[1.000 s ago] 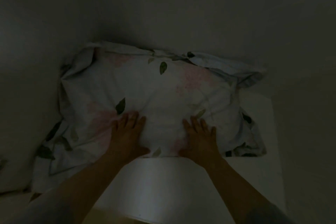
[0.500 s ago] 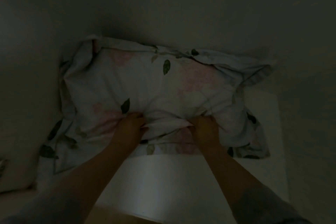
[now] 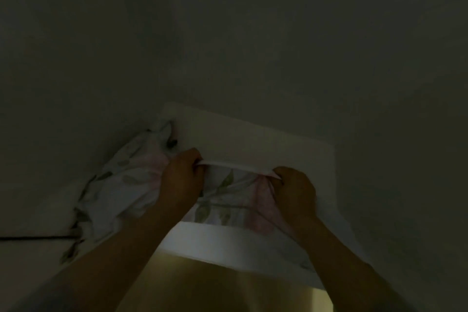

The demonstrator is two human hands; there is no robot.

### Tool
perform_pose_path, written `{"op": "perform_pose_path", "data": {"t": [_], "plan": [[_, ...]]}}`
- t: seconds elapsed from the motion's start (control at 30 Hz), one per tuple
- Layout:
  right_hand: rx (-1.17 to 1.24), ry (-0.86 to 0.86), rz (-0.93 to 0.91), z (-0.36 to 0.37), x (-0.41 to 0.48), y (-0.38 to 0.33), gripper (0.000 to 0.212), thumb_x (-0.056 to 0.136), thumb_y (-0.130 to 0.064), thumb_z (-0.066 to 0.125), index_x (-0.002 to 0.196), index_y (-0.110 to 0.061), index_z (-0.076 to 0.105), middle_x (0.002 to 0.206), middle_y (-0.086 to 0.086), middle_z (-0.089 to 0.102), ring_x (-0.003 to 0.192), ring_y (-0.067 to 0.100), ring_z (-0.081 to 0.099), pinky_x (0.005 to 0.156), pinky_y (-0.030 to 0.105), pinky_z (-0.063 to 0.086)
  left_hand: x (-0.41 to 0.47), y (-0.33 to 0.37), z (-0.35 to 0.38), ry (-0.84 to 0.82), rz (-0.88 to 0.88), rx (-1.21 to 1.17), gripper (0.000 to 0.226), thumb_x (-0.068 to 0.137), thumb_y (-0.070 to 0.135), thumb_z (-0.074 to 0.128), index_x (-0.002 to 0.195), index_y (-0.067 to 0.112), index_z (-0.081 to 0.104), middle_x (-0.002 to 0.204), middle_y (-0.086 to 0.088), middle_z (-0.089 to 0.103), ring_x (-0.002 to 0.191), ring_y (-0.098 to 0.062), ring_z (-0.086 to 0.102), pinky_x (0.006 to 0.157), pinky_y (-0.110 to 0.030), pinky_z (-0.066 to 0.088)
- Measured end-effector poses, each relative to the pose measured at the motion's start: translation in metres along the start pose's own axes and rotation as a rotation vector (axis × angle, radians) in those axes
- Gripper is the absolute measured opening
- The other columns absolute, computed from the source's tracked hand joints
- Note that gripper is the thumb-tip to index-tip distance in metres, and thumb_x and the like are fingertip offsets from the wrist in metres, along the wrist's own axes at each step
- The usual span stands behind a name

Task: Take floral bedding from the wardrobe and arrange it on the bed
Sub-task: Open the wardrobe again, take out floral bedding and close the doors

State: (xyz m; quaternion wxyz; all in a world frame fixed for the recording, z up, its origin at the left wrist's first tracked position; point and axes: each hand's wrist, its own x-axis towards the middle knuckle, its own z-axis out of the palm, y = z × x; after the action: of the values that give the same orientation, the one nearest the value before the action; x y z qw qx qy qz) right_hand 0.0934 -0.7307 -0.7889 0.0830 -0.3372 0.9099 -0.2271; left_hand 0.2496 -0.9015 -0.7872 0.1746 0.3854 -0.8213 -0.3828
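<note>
The floral pillow [image 3: 129,185], white with pink flowers and green leaves, hangs off the front of a white wardrobe shelf [image 3: 253,144] in dim light. My left hand [image 3: 182,180] grips a bunch of its cover at the shelf's front edge. My right hand [image 3: 295,190] grips the cover further right. The fabric between my hands is pulled taut along the shelf edge. The pillow's left part sags below and to the left of the shelf. Its right part drapes down past my right forearm.
A white shelf front or board [image 3: 228,243] runs across below the pillow, between my forearms. Beneath it is a lit yellowish space [image 3: 215,289]. Dark wardrobe walls close in above and on both sides. A pale ledge [image 3: 33,213] lies at the left.
My hands went from lying flat on the pillow to gripping its cover. The pillow has come forward off the shelf, baring the shelf top, and my view has tilted.
</note>
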Motion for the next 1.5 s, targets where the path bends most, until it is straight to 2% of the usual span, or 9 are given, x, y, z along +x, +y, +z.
{"op": "perform_pose_path", "data": {"t": [0.1, 0.17, 0.27, 0.37, 0.53, 0.7, 0.87, 1.07, 1.5], "plan": [[-0.022, -0.042, -0.001, -0.048, -0.025, -0.021, 0.047, 0.076, -0.040, 0.036, 0.094, -0.012, 0.070, 0.097, 0.012, 0.070, 0.093, 0.031, 0.062, 0.074, 0.035, 0.045, -0.024, 0.038, -0.037, 0.007, 0.035, 0.015, 0.023, 0.091, 0.009, 0.049, 0.068, 0.007, 0.048, 0.063, -0.001, 0.048, 0.058, -0.014, 0.045, 0.055, -0.029, 0.033], [-0.009, -0.056, -0.020, -0.083, -0.046, -0.038, 0.045, 0.076, -0.041, 0.036, 0.085, -0.010, 0.068, 0.091, 0.012, 0.069, 0.088, 0.030, 0.062, 0.070, 0.036, 0.044, -0.044, 0.065, -0.064, -0.020, 0.026, 0.027, 0.025, 0.093, 0.014, 0.045, 0.070, 0.008, 0.048, 0.065, -0.004, 0.050, 0.062, -0.021, 0.049, 0.058, -0.032, 0.037], [0.002, -0.090, -0.060, -0.136, -0.083, -0.064, 0.041, 0.078, -0.043, 0.037, 0.075, -0.011, 0.063, 0.083, 0.011, 0.068, 0.083, 0.029, 0.061, 0.066, 0.035, 0.041, -0.079, 0.107, -0.104, -0.026, 0.024, 0.036, 0.039, 0.090, 0.030, 0.037, 0.093, 0.000, 0.062, 0.091, -0.022, 0.064, 0.087, -0.035, 0.060, 0.081, -0.040, 0.045], [-0.003, -0.121, -0.051, -0.192, -0.115, -0.089, 0.042, 0.077, -0.045, 0.037, 0.069, -0.011, 0.061, 0.079, 0.010, 0.067, 0.080, 0.027, 0.061, 0.065, 0.036, 0.042, -0.112, 0.151, -0.144, -0.024, 0.052, 0.061, 0.037, 0.095, 0.022, 0.045, 0.117, -0.005, 0.058, 0.117, -0.025, 0.062, 0.109, -0.036, 0.057, 0.095, -0.033, 0.038], [0.078, -0.093, -0.059, -0.293, -0.157, -0.130, 0.057, 0.074, -0.064, 0.035, 0.060, -0.014, 0.057, 0.065, 0.007, 0.063, 0.069, 0.025, 0.061, 0.061, 0.036, 0.042, -0.155, 0.233, -0.214, 0.008, 0.159, 0.055, 0.065, 0.083, 0.052, 0.018, 0.082, 0.003, 0.061, 0.076, -0.017, 0.066, 0.067, -0.026, 0.057, 0.064, -0.028, 0.038], [0.060, -0.031, -0.095, -0.393, -0.196, -0.162, 0.054, 0.084, -0.055, 0.056, 0.047, -0.018, 0.041, 0.050, -0.002, 0.046, 0.058, 0.020, 0.054, 0.057, 0.034, 0.040, -0.207, 0.325, -0.269, 0.120, 0.144, -0.034, 0.045, 0.093, 0.038, 0.043, 0.053, 0.019, 0.037, 0.049, 0.002, 0.040, 0.050, -0.018, 0.043, 0.055, -0.033, 0.035], [0.056, 0.154, -0.160, -0.469, -0.241, -0.188, 0.055, 0.088, -0.051, 0.051, 0.048, -0.019, 0.034, 0.053, -0.002, 0.042, 0.057, 0.023, 0.051, 0.054, 0.030, 0.028, -0.256, 0.400, -0.317, 0.231, 0.152, -0.046, 0.053, 0.087, 0.050, 0.045, 0.050, 0.015, 0.031, 0.043, 0.002, 0.032, 0.047, -0.021, 0.039, 0.052, -0.038, 0.040], [0.336, 0.383, -0.199, -0.530, -0.271, -0.227, 0.052, 0.085, -0.056, 0.040, 0.053, -0.014, 0.044, 0.053, 0.000, 0.051, 0.055, 0.024, 0.052, 0.055, 0.036, 0.042, -0.303, 0.479, -0.380, 0.388, 0.222, -0.043, 0.054, 0.091, 0.036, 0.051, 0.048, 0.018, 0.022, 0.042, 0.002, 0.024, 0.043, -0.015, 0.029, 0.049, -0.033, 0.028], [0.711, 0.370, -0.539, -0.617, -0.294, -0.367, 0.056, 0.087, -0.049, 0.050, 0.046, -0.015, 0.033, 0.043, 0.001, 0.029, 0.044, 0.010, 0.030, 0.047, 0.044, 0.037, -0.366, 0.507, -0.504, 0.663, 0.291, -0.026, 0.047, 0.091, 0.031, 0.052, 0.051, 0.017, 0.030, 0.048, 0.000, 0.028, 0.046, -0.015, 0.030, 0.048, -0.032, 0.026]]}}
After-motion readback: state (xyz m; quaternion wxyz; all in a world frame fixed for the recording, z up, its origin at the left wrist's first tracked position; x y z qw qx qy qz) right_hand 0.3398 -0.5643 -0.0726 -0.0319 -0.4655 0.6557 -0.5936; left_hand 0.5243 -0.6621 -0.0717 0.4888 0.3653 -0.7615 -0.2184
